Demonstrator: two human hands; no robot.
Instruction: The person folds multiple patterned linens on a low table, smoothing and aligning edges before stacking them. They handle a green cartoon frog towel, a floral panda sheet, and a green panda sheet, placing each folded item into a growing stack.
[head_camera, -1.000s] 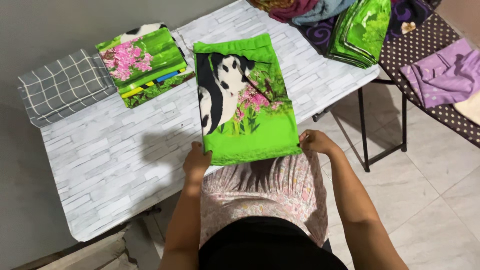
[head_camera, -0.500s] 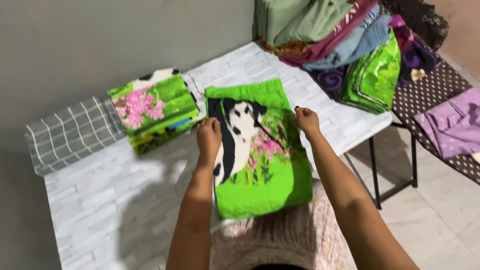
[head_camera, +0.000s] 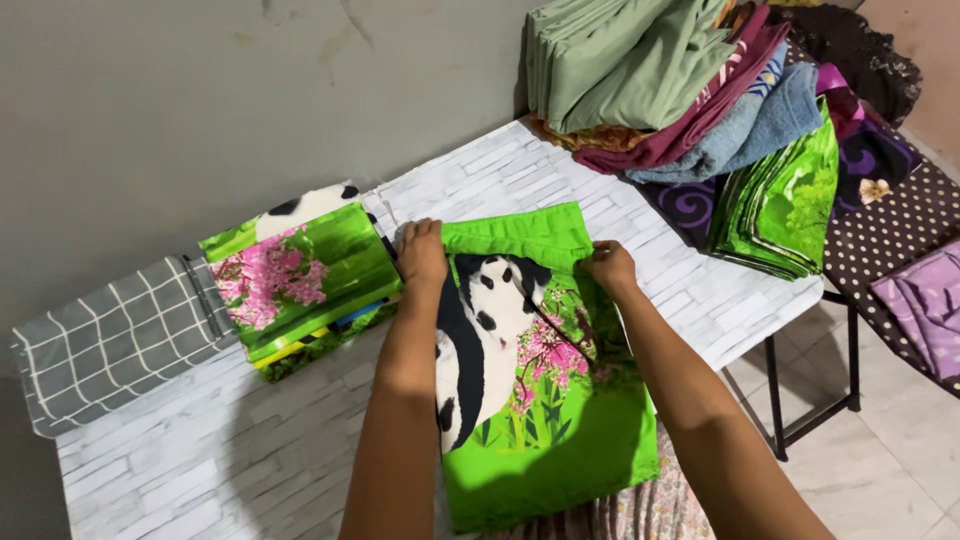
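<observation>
At the far left of the white brick-patterned table lies a folded grey checked cloth. Just beside it sits a small stack of folded green cloths with pink blossoms, and no box or basket is holding any of these; they rest on the bare tabletop. Next comes the left hand, fingers curled down on the far left corner of a folded bright green cloth with a black-and-white animal print, which lies flat at the table's near edge and overhangs it slightly. The right hand pinches the cloth's far right corner. Further right, a heap of folded cloths in sage, maroon, blue and green is piled at the table's end.
</observation>
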